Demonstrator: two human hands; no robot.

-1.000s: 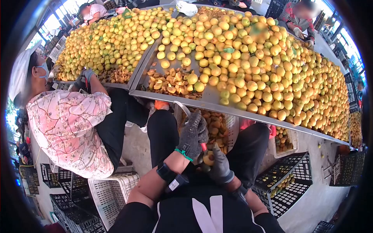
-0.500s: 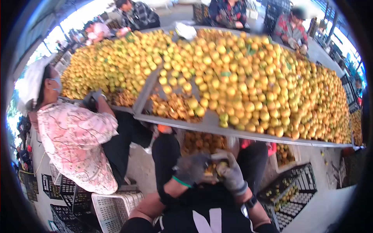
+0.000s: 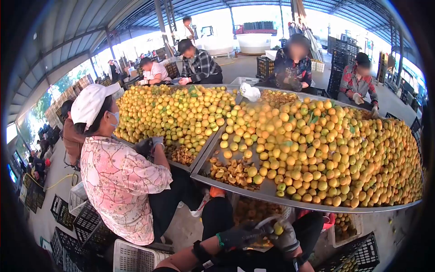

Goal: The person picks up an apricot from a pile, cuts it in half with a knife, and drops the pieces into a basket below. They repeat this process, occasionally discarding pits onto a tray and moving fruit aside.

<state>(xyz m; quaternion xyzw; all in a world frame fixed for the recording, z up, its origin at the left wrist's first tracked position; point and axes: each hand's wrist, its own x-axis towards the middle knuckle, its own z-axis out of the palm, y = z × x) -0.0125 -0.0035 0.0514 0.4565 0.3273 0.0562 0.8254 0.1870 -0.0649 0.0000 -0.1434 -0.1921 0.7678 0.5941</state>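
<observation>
Holds one yellow-green fruit in the gloved left hand, within curled fingers. Places the gloved right hand just beside the fruit; cannot tell its grip. Has, beyond both hands, a metal tray heaped with loose fruit.

Open-sided shed, metal roof on posts, grey conc. floor, blk crate stack at back, bright daylight
</observation>
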